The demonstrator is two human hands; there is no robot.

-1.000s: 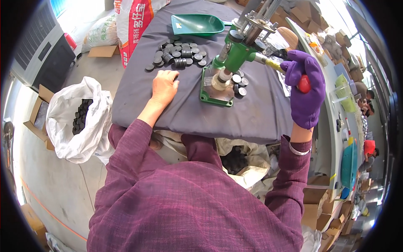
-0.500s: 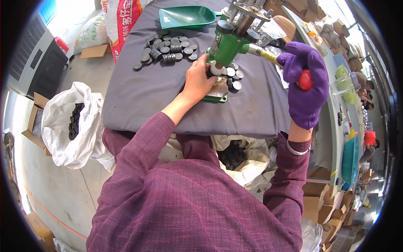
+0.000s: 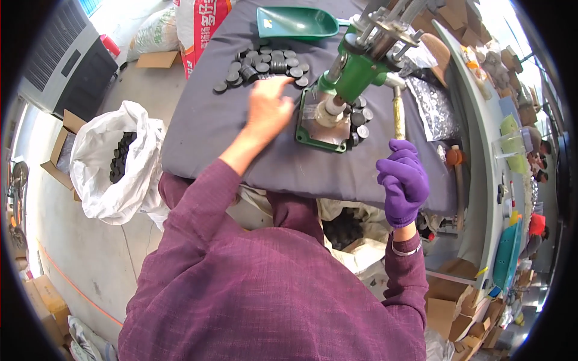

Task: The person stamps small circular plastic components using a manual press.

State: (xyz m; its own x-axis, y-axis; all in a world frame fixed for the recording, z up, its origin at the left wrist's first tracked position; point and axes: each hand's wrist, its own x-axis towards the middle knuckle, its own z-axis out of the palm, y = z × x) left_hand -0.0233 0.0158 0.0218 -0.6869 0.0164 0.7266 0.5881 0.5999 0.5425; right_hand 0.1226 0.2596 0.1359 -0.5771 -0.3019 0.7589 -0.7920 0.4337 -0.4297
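A green hand press [image 3: 356,71] stands on the cloth-covered table, its ram lowered onto the white round die [image 3: 330,113] on the base plate. My right hand [image 3: 404,183], in a purple knitted glove, is closed round the end of the press lever [image 3: 398,114], which points down toward me. The lever's knob is hidden inside the fist. My bare left hand [image 3: 268,108] is over the table, left of the base, at the near edge of a pile of round black caps [image 3: 265,63] with grey faces. Motion smears its fingers. More caps [image 3: 359,119] lie right of the base.
A green scoop [image 3: 298,24] lies at the table's far edge. Clear bagged parts [image 3: 430,108] are at the right. On the floor at left stands a white sack [image 3: 90,162] holding black caps; another open sack [image 3: 361,256] is below the table's front edge.
My right hand has swung the lever down toward me, and its red knob is now covered. The ram has lowered. My left hand has left the press and moved left to the cap pile.
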